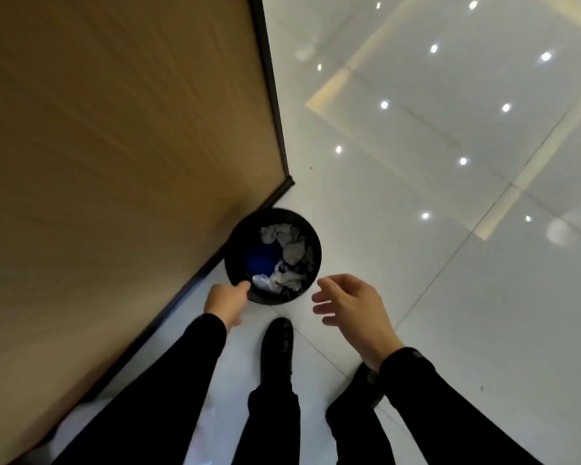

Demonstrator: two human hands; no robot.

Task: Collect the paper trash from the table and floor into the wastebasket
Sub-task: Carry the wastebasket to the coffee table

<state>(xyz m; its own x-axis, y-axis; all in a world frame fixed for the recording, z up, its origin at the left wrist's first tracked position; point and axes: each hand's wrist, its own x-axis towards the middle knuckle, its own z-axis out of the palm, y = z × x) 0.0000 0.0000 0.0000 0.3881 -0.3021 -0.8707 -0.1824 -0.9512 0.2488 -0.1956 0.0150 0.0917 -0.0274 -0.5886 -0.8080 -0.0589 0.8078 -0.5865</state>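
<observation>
We stand over the black wastebasket (236,244), which sits on the white floor (450,270) just off the corner of the wooden table (114,129) and has crumpled paper (293,247) lying inside it. Our left hand (227,302) curls its fingers onto the wastebasket's near rim, probably to steady or lift it. Our right hand (353,303) hangs just right of that rim, fingers spread and empty, likely free for more paper.

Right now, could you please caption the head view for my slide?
Left hand grips the rim of a black wastebasket holding crumpled paper; right hand hovers open.
</observation>
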